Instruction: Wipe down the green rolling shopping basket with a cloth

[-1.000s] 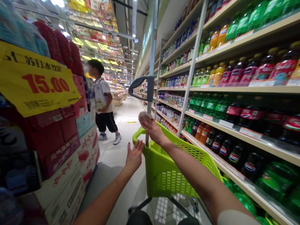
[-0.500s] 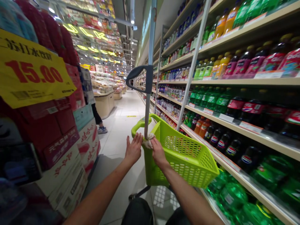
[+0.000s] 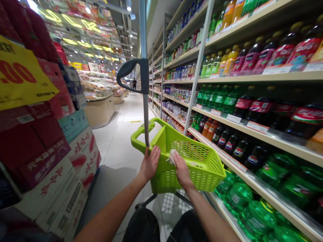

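Observation:
A lime green plastic shopping basket [image 3: 199, 168] on wheels stands in the aisle in front of me, with a tall grey pole and a dark handle [image 3: 133, 72] rising from its near left corner. My left hand [image 3: 150, 163] grips the basket's near rim by the foot of the pole. My right hand [image 3: 181, 168] presses a small white cloth [image 3: 173, 155] against the near rim, fingers closed on it.
Shelves of soft-drink bottles [image 3: 242, 101] run along the right. Stacked red and white cartons [image 3: 50, 158] with a yellow price sign [image 3: 20, 79] stand on the left. The tiled aisle floor [image 3: 123, 134] leads to display counters [image 3: 99, 107]. A distant person [image 3: 134, 83] stands far down.
My right hand has come down from the pole to the basket's rim with the cloth. The person in the white shirt on the left has gone out of view.

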`<move>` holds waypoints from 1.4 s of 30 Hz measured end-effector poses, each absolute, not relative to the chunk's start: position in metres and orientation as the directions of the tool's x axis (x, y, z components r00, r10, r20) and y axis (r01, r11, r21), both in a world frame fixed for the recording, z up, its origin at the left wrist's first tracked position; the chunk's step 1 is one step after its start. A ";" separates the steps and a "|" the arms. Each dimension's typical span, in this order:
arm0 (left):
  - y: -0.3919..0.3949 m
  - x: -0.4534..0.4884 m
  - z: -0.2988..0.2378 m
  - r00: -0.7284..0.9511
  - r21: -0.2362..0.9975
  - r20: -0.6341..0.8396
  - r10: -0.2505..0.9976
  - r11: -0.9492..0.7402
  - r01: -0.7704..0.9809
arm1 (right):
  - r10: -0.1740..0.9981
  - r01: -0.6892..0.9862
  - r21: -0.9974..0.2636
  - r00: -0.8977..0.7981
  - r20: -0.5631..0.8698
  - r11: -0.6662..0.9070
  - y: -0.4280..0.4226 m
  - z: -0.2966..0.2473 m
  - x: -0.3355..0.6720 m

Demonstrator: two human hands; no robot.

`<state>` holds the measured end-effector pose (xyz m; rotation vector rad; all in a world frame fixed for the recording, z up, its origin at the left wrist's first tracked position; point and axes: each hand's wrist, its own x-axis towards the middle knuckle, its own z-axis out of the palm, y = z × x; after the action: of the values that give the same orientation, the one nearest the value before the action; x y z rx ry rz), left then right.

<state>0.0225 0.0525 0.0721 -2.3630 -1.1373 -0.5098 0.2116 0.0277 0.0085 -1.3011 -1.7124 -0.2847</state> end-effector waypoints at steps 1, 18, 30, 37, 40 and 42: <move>0.052 0.024 0.071 0.576 -0.235 0.514 0.636 -0.542 0.807 | 0.626 0.865 -0.345 0.047 0.778 0.364 0.021 0.003 0.228; 0.034 0.097 0.033 0.681 -0.214 0.406 0.610 -0.661 0.720 | 0.591 0.905 -0.337 0.127 0.796 0.259 -0.007 -0.010 0.273; 0.025 0.109 0.026 0.666 -0.162 0.409 0.624 -0.669 0.726 | 0.522 0.945 -0.317 0.231 0.821 0.080 -0.039 -0.031 0.345; 0.028 0.110 0.025 0.664 -0.190 0.427 0.613 -0.657 0.729 | 0.621 0.916 -0.272 0.033 0.783 0.294 -0.017 -0.024 0.291; 0.028 0.109 0.026 0.667 -0.185 0.414 0.619 -0.660 0.728 | 0.606 0.941 -0.275 0.103 0.789 0.198 -0.036 -0.033 0.338; 0.027 0.112 0.026 0.660 -0.169 0.415 0.626 -0.660 0.732 | 0.553 0.948 -0.302 0.200 0.809 0.098 -0.044 -0.038 0.362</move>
<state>0.1117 0.0269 0.0259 -2.5562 -1.0803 -0.4637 0.3619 -0.0437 -0.0383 -1.5709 -1.4677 -0.5497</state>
